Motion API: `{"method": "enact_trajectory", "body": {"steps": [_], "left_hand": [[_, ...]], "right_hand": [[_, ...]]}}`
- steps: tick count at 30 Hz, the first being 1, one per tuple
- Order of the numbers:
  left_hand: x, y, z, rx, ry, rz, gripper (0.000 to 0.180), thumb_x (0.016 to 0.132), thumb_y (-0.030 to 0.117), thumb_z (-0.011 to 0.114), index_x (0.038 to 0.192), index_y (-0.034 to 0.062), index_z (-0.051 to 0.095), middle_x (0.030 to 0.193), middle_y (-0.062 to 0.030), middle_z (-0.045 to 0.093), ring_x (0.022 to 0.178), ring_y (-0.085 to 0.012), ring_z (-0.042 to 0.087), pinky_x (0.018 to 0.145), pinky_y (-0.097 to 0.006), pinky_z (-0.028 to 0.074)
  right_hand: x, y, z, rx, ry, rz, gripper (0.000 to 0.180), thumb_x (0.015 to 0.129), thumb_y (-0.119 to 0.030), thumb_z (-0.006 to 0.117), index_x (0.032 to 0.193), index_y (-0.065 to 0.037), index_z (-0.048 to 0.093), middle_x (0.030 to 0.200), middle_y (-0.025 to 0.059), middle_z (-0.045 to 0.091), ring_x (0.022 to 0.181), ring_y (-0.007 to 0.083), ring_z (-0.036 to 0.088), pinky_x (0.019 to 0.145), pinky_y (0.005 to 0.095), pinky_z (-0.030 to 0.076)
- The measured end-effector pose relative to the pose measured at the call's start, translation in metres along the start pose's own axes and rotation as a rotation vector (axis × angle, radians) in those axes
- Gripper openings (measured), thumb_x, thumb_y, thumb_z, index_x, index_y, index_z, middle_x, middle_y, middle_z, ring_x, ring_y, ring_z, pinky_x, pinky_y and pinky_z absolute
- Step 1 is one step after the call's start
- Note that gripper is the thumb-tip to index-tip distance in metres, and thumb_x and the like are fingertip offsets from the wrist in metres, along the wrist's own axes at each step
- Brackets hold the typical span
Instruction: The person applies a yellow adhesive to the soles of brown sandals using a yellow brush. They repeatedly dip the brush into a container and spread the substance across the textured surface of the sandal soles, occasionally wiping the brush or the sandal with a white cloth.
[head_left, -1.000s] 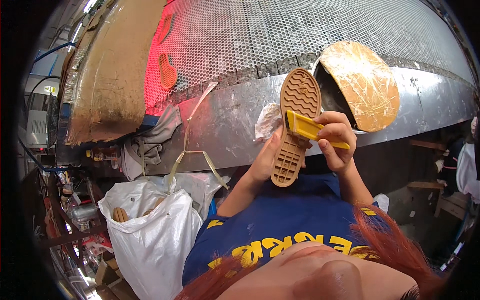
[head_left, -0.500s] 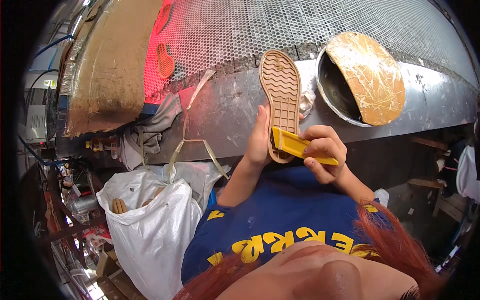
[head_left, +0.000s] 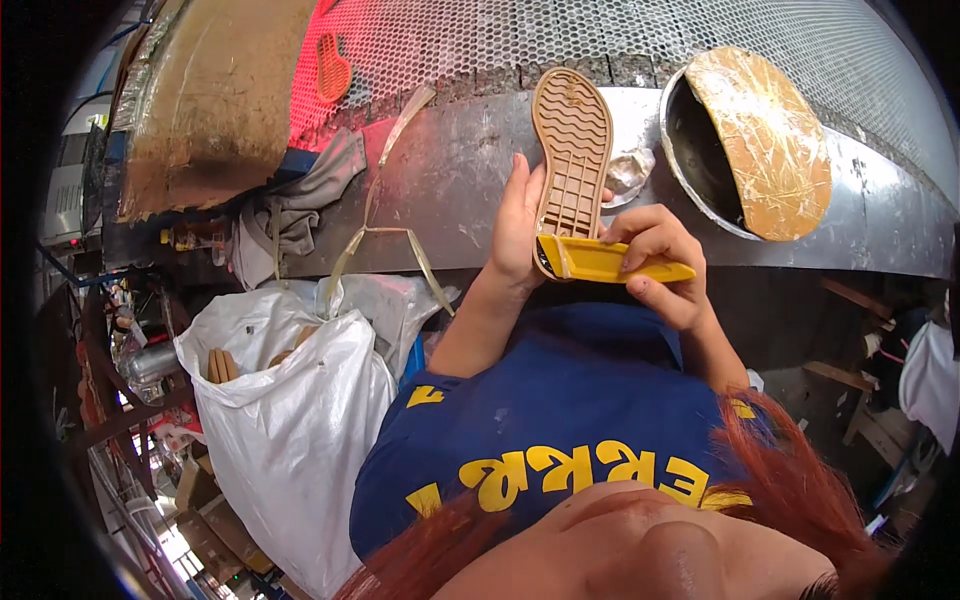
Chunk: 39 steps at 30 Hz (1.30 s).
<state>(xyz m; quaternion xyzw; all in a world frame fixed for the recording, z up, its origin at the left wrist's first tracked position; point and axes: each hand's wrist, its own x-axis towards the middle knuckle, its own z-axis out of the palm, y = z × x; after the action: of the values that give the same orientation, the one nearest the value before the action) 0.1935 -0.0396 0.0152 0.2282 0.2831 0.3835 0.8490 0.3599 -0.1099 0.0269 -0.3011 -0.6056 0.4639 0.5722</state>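
A tan rubber shoe sole point(head_left: 572, 130) stands upright in front of me, its wavy and gridded tread in view. My left hand point(head_left: 515, 225) grips it from the left edge and behind, near the lower end; some fingers are hidden. My right hand point(head_left: 665, 260) pinches a flat yellow plastic tool point(head_left: 610, 260) with a pale band round it. That tool lies almost level across the sole's lower end. Something dark shows at its left tip, too small to make out.
A round metal pot point(head_left: 690, 150), partly covered by a brown board point(head_left: 765, 140), stands on the metal ledge point(head_left: 470, 180). Beyond lies a mesh conveyor point(head_left: 460, 40) with another sole point(head_left: 332, 68) under red light. A white sack point(head_left: 290, 430) holding brown pieces sits at left.
The yellow tool has turned from slanting to nearly level and sits closer to the sole's lower end. The sole is slightly higher in view; the background has shifted too.
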Motion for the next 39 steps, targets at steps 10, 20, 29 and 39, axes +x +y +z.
{"method": "enact_trajectory", "body": {"steps": [10, 20, 29, 39], "left_hand": [[-0.008, 0.006, 0.009, -0.149, -0.042, -0.076, 0.071, 0.095, 0.057, 0.018, 0.137, 0.0011, 0.030, 0.127, -0.0168, 0.049, 0.110, -0.0240, 0.054, 0.095, -0.035, 0.044], [-0.011, 0.006, -0.001, -0.182, -0.215, -0.241, 0.074, 0.094, 0.057, 0.017, 0.138, -0.0017, 0.027, 0.132, -0.0173, 0.045, 0.117, -0.0243, 0.050, 0.100, -0.034, 0.040], [-0.004, 0.012, -0.016, -0.142, -0.329, -0.212, 0.069, 0.096, 0.053, 0.014, 0.134, -0.0016, 0.033, 0.116, -0.0217, 0.054, 0.082, -0.0297, 0.065, 0.060, -0.038, 0.058], [0.000, 0.011, -0.008, -0.153, -0.245, 0.361, 0.056, 0.088, 0.012, 0.057, 0.138, 0.0073, 0.033, 0.133, -0.0106, 0.043, 0.128, -0.0313, 0.038, 0.105, -0.050, 0.035]], "right_hand": [[0.020, 0.011, -0.016, 0.272, -0.154, 0.085, 0.016, 0.078, -0.018, 0.060, 0.080, -0.004, 0.055, 0.097, 0.0133, 0.057, 0.090, 0.0198, 0.053, 0.084, 0.0312, 0.040], [0.045, 0.014, -0.031, 0.438, -0.386, 0.226, 0.016, 0.083, -0.018, 0.061, 0.085, -0.002, 0.056, 0.095, 0.0128, 0.060, 0.092, 0.0188, 0.055, 0.082, 0.0301, 0.042], [0.035, -0.011, -0.062, -0.141, 0.252, -0.138, 0.016, 0.080, 0.010, 0.050, 0.091, 0.002, 0.058, 0.098, 0.0137, 0.060, 0.093, 0.0185, 0.058, 0.077, 0.0275, 0.047], [0.024, 0.014, -0.073, -1.211, 0.555, 0.080, 0.013, 0.072, 0.001, 0.062, 0.082, -0.007, 0.065, 0.081, 0.0080, 0.061, 0.071, 0.0280, 0.061, 0.062, 0.0361, 0.048]]}}
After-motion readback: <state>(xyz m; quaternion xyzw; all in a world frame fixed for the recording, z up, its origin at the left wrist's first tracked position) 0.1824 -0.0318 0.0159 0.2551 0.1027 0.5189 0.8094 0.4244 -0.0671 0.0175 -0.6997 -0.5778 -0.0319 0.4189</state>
